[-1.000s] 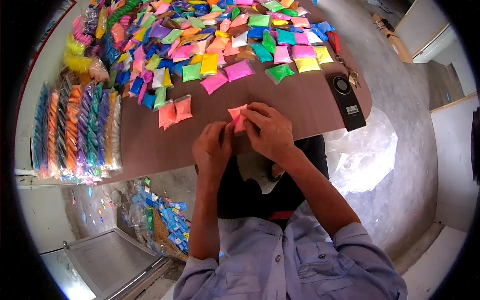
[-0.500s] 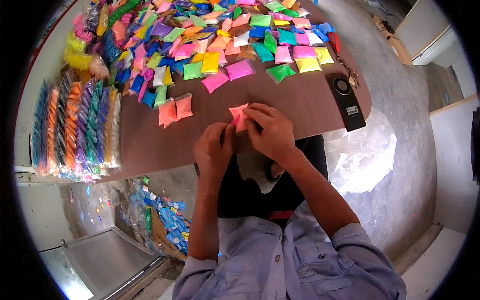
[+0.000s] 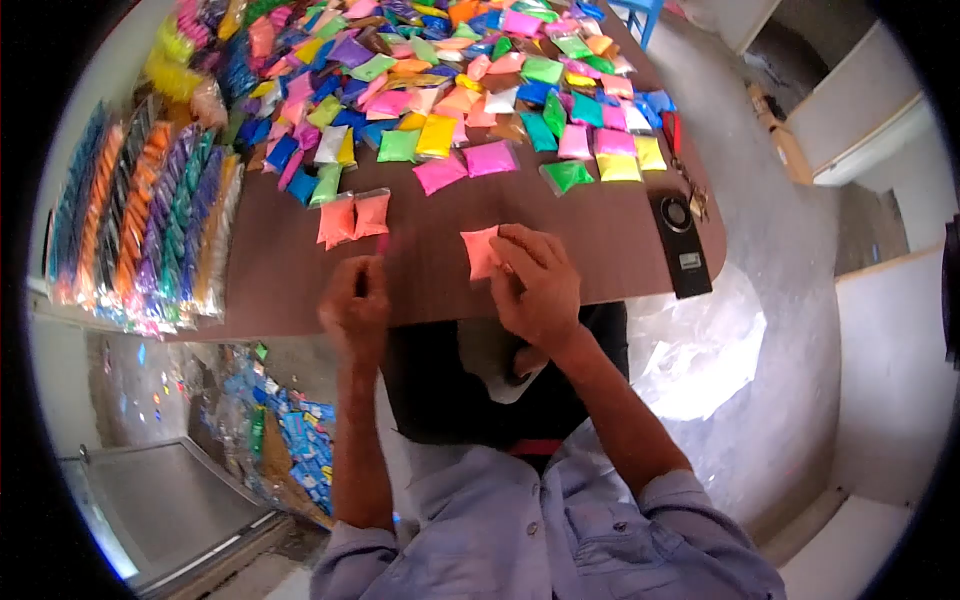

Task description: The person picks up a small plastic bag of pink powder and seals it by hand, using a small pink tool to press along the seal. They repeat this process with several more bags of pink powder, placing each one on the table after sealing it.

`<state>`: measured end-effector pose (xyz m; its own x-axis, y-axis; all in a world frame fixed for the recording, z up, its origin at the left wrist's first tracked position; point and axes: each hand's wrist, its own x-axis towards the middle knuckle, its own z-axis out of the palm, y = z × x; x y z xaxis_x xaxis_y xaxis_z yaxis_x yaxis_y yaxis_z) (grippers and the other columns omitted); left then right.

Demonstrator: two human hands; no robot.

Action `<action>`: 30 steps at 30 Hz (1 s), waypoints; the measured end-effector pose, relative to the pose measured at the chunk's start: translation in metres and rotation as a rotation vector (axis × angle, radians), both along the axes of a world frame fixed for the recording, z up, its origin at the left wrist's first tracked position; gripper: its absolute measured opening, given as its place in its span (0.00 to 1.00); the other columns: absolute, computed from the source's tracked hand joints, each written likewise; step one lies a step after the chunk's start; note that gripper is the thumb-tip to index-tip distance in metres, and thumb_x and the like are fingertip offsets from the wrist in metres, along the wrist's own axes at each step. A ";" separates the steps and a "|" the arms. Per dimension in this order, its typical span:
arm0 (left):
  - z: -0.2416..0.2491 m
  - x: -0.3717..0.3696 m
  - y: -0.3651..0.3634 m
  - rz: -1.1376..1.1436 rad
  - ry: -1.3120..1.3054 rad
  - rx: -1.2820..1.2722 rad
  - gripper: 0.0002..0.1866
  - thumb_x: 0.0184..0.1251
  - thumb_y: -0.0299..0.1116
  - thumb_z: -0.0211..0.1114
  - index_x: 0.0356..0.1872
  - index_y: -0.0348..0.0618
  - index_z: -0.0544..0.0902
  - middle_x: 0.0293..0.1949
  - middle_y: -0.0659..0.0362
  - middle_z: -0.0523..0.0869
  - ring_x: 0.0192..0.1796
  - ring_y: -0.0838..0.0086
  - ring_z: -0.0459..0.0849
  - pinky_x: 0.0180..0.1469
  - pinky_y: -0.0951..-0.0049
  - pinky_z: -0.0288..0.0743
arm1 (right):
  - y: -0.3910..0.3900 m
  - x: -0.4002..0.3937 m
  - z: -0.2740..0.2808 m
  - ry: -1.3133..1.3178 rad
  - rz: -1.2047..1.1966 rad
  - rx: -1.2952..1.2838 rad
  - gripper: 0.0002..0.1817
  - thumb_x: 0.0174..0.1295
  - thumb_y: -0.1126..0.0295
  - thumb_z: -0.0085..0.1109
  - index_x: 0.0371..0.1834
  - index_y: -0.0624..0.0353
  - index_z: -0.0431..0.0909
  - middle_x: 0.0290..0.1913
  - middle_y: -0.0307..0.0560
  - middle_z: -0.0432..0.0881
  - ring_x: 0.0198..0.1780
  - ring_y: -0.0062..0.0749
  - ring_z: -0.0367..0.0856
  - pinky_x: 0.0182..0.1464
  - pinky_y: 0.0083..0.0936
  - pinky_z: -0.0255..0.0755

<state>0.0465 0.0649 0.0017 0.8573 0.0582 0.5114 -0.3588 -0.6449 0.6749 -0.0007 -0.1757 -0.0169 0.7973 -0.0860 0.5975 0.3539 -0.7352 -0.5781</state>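
Note:
A small salmon-pink packet (image 3: 479, 251) is pinched at its right side by my right hand (image 3: 540, 280), just above the table's near edge. Further left, my left hand (image 3: 355, 305) is closed, with a thin bright pink strip (image 3: 383, 244) sticking up from its fingertips; what the strip is I cannot make out. Just beyond that hand, two more salmon-pink packets (image 3: 354, 216) lie side by side on the brown table (image 3: 280, 290).
Many colourful packets (image 3: 438, 136) are heaped across the far table. Twisted bundles in clear wrap (image 3: 145, 215) stand at the left. A black phone-like device (image 3: 680, 243) and keys (image 3: 698, 200) lie at the right edge. A blue stool (image 3: 640, 15) stands beyond.
My left hand has moved left, away from the packet, carrying the pink strip. My right hand still grips the packet. The head view has shifted slightly.

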 end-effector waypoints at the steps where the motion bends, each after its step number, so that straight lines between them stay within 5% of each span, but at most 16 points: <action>1: -0.002 0.006 0.014 0.051 -0.043 0.026 0.05 0.74 0.29 0.72 0.39 0.38 0.88 0.30 0.51 0.87 0.30 0.68 0.88 0.37 0.66 0.82 | 0.001 0.000 0.001 -0.044 0.012 -0.047 0.19 0.60 0.73 0.70 0.56 0.56 0.86 0.62 0.47 0.85 0.62 0.52 0.83 0.57 0.44 0.83; 12: -0.029 0.064 0.132 0.359 -0.045 -0.021 0.11 0.75 0.37 0.73 0.42 0.38 0.90 0.29 0.52 0.89 0.31 0.69 0.88 0.37 0.64 0.81 | 0.009 -0.016 0.003 0.116 0.094 -0.477 0.28 0.74 0.59 0.61 0.72 0.63 0.78 0.76 0.53 0.75 0.77 0.54 0.71 0.73 0.48 0.65; 18: -0.023 0.057 0.128 0.423 0.060 -0.107 0.13 0.74 0.39 0.73 0.42 0.37 0.90 0.32 0.52 0.90 0.34 0.67 0.88 0.40 0.64 0.81 | 0.006 -0.013 0.012 0.167 0.156 -0.392 0.25 0.70 0.67 0.63 0.69 0.65 0.80 0.75 0.55 0.75 0.75 0.56 0.72 0.74 0.50 0.67; 26: -0.027 0.057 0.131 0.342 0.057 -0.091 0.13 0.76 0.41 0.72 0.45 0.39 0.90 0.37 0.51 0.91 0.39 0.65 0.89 0.43 0.63 0.81 | -0.015 0.022 0.041 0.100 0.325 -0.465 0.25 0.51 0.79 0.67 0.56 0.55 0.86 0.68 0.56 0.80 0.70 0.55 0.78 0.71 0.45 0.75; 30: -0.015 0.052 0.123 0.361 0.018 -0.087 0.12 0.75 0.37 0.72 0.39 0.37 0.88 0.30 0.51 0.89 0.32 0.68 0.87 0.38 0.65 0.80 | -0.018 0.028 0.042 0.172 0.408 -0.461 0.19 0.61 0.82 0.61 0.55 0.58 0.88 0.65 0.56 0.82 0.66 0.55 0.81 0.67 0.43 0.78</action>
